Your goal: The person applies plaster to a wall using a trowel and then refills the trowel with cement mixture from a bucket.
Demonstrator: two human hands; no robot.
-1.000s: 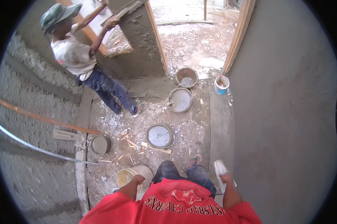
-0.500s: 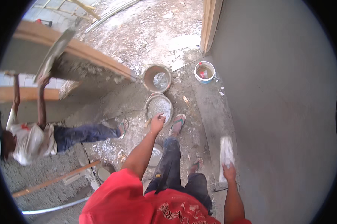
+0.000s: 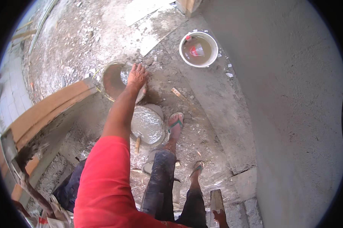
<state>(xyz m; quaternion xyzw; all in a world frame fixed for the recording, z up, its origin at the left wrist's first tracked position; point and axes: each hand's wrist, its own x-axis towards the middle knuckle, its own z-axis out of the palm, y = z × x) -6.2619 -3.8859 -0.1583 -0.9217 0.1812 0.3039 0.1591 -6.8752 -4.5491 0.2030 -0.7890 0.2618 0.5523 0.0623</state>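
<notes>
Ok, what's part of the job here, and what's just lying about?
Likely in use: plastering float, in right hand; brown-walled bucket, at left hand; mortar bucket; wooden-handled tool in it; water bucket.
Seemingly lying about: wood strip; white chips.

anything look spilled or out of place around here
Mildly: pale chips lie scattered beside the white bucket, like loose debris, and a wood scrap lies nearby. A red-and-white object in the bucket's murky liquid also looks odd.

Four buckets (image 3: 197, 65) (one partly hidden), two sandals (image 3: 176, 123), one float (image 3: 216, 198).
</notes>
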